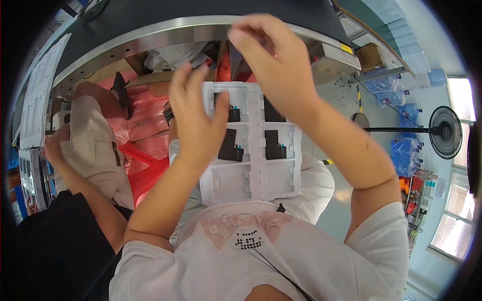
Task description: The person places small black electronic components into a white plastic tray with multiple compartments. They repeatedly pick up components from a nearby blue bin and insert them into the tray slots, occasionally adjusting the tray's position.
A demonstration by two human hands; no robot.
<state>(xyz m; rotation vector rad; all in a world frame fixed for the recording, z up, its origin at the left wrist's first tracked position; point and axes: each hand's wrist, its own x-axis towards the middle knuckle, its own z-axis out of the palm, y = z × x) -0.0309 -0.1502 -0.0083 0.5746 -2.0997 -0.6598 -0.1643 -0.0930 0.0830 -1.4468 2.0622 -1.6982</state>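
Observation:
A white plastic tray [256, 193] with moulded compartments rests across my lap. Flat black notched pieces with small blue tabs lie in its upper and middle compartments, among them one black piece [271, 145] at the middle right. My left hand [196, 113] hovers over the tray's upper left side, fingers spread and slightly blurred, with nothing visible in it. Beyond the tray's far edge, near the metal bench edge, my right hand [276, 55] is raised with thumb and fingers curled together. Whatever its fingertips may hold is hidden. Both hands partly cover the upper black pieces.
A dark workbench [216, 12] with a metal edge [165, 32] runs along the far side. A co-worker's arm [83, 185] and legs are close on my left, beside a red stool [145, 170]. A black fan [444, 131] and blue-wrapped bottles [404, 153] stand at right.

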